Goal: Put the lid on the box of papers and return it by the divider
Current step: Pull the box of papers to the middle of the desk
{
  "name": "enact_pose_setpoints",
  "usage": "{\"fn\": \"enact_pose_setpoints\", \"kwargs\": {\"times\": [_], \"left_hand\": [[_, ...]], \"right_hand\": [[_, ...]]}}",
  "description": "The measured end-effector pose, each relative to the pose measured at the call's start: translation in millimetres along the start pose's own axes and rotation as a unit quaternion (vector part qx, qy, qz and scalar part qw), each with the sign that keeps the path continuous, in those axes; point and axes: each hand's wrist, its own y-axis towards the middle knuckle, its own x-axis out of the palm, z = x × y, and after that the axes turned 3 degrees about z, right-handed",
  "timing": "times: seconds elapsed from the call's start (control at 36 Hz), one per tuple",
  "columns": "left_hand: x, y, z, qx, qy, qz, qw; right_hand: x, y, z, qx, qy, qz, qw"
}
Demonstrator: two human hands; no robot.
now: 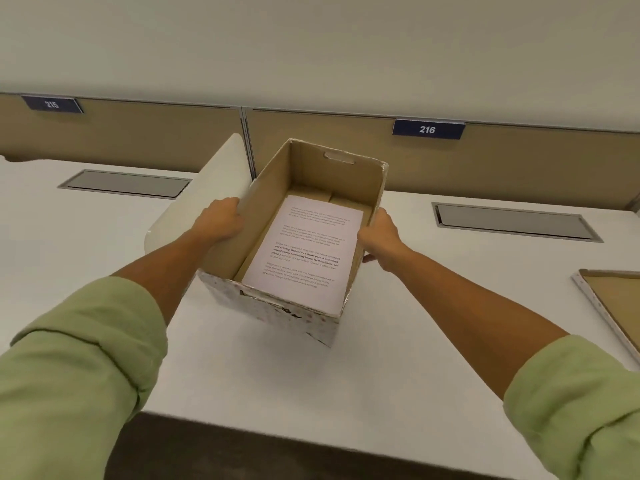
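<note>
From the head camera, you stood at the desk [398,358] with both arms out, the open box [277,306] caught between your palms near the middle of the white top. Your left hand [220,220] pressed flat on the left wall at the rim, and your right hand [379,237] clasped the right wall, fingertips curling under it; each hand was grasping the box, not clenched on nothing and not released. The box looked tilted, its near corner low, so you seemed to be lifting or sliding it, though contact with the desk could not be told. It was just beside the white divider [194,209], which rose behind your left hand. The papers [301,251] lay flat inside, the top sheet printed. The lid [613,299] lay upturned at the right edge of the desk, well apart from the box, so by this showing the lidding was not yet done, and the return by the divider was left to follow. Counted: one box, one lid, one divider, one stack of papers, two hands, two grey desk hatches [124,183], and two number plates, 215 [52,104] and 216 [427,129].
</note>
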Motion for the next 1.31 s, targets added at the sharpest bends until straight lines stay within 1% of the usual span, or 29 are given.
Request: {"fn": "enact_pose_setpoints", "kwargs": {"times": [0.14,0.25,0.42,0.58,0.72,0.78,0.81,0.86,1.0,1.06,1.14,1.31], "left_hand": [[-10.3,-43.8,46.4,0.021,-0.005,0.022,1.000],[-10.9,-77.3,87.0,0.035,0.003,0.026,0.999],[1.0,-125.5,144.4,0.048,-0.009,0.045,0.998],[18.9,-166.8,201.5,0.052,-0.041,0.063,0.996],[34.6,-186.9,240.8,0.048,-0.060,0.076,0.994],[50.7,-189.4,271.2,0.068,-0.072,0.075,0.992],[52.5,-191.7,272.2,0.070,-0.081,0.076,0.991],[77.2,-173.3,300.0,0.076,-0.091,0.066,0.991],[95.4,-181.8,296.0,0.049,-0.114,0.076,0.989],[119.1,-171.6,305.2,0.035,-0.134,0.062,0.988],[133.1,-185.4,302.0,0.021,-0.143,0.059,0.988],[154.7,-199.3,285.9,-0.002,-0.131,0.054,0.990]], "right_hand": [[-53.6,-25.3,3.2,-0.033,-0.010,0.029,0.999],[-98.1,-47.0,15.0,-0.044,0.005,0.050,0.998],[-162.1,-77.3,31.0,-0.054,0.037,0.057,0.996],[-221.0,-100.3,48.3,-0.071,0.033,0.081,0.994],[-260.0,-113.2,67.6,-0.079,0.044,0.100,0.991],[-289.5,-116.9,85.1,-0.075,0.046,0.123,0.988],[-290.1,-115.6,89.2,-0.073,0.043,0.127,0.988],[-310.8,-103.5,107.5,-0.062,0.048,0.164,0.983],[-306.1,-102.3,118.6,-0.078,0.041,0.171,0.981],[-311.0,-89.4,127.5,-0.063,0.024,0.177,0.982],[-307.6,-90.1,140.3,-0.050,0.007,0.187,0.981],[-290.6,-90.2,161.1,-0.029,-0.005,0.170,0.985]]}}
